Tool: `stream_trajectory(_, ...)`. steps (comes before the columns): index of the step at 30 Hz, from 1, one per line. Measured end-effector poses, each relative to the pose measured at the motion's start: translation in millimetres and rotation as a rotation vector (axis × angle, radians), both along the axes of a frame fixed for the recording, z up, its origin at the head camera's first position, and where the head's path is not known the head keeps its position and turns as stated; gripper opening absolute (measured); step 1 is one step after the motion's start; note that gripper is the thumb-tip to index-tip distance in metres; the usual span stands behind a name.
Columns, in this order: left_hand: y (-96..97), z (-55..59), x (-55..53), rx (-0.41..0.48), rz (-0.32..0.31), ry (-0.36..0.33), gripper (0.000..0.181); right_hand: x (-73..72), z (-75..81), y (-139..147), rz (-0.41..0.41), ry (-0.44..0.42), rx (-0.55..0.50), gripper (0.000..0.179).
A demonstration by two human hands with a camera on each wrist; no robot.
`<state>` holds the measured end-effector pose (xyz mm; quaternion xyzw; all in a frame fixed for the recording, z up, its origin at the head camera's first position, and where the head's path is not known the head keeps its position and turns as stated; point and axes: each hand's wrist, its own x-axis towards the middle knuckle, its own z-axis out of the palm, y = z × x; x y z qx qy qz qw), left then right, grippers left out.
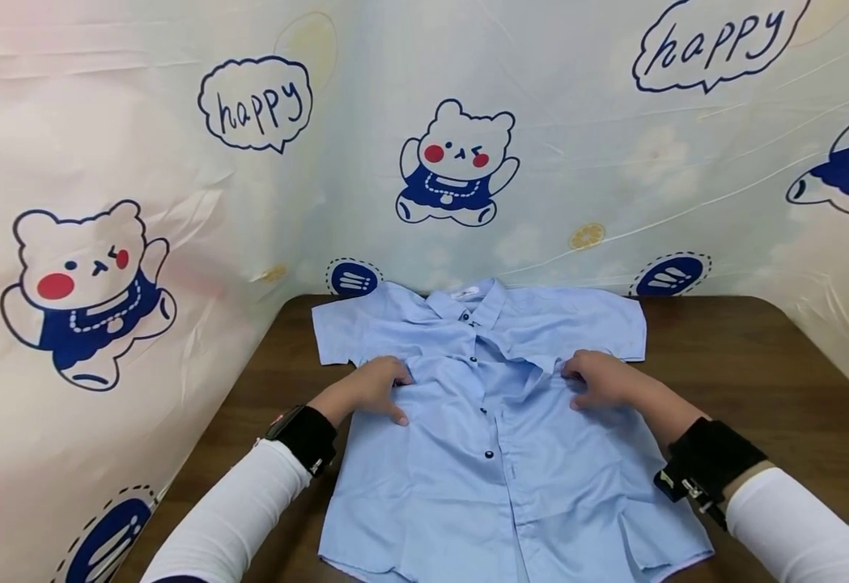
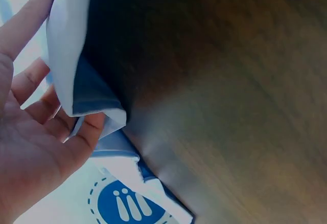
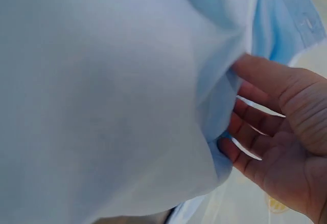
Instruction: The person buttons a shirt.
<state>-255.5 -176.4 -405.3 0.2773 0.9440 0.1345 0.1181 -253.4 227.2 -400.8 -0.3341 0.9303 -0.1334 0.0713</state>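
Observation:
A light blue short-sleeved button shirt (image 1: 439,486) lies front side up on the brown wooden table, collar at the far end. Its placket gapes in a raised fold at chest height. My left hand (image 1: 376,385) touches the shirt's left side below the sleeve, thumb and fingers spread apart. In the left wrist view its fingertips reach behind the cloth edge (image 2: 69,40). On the opposite side my right hand (image 1: 602,379) touches the chest below the other sleeve. In the right wrist view, its thumb and relaxed fingers (image 3: 250,132) rest against gathered cloth.
Dark wood of the table (image 1: 744,364) shows on both sides of the shirt. A pale curtain (image 1: 570,146) printed with bears and "happy" bubbles hangs behind the table and along its left. Black bands (image 1: 311,437) with small devices sit on both wrists.

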Motion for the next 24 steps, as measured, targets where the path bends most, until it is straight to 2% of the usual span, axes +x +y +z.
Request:
stream_trajectory(4,-1.9,0.7,-4.8,0.065,-0.061,0.004,0.023,-2.2,-5.4,2,0.016,0.04,-0.058,0.01)
stream_trajectory(7,-2.5,0.0,-7.9,0.084,-0.09,0.031,0.019,-1.1,-8.6,2,0.037,0.09,-0.076,0.013)
stream_trajectory(12,-1.5,-3.7,-9.2,0.041,-0.038,0.11,0.021,0.7,-8.4,3,0.087,0.182,-0.104,0.017)
stream_trajectory(17,-3.4,-2.3,-8.4,-0.005,0.031,0.219,0.015,1.6,2.8,7,0.05,0.189,-0.122,0.014)
stream_trajectory(24,-5.6,12.0,-12.1,0.001,0.014,0.391,0.011,1.4,22.2,12,-0.014,0.162,-0.133,0.018)
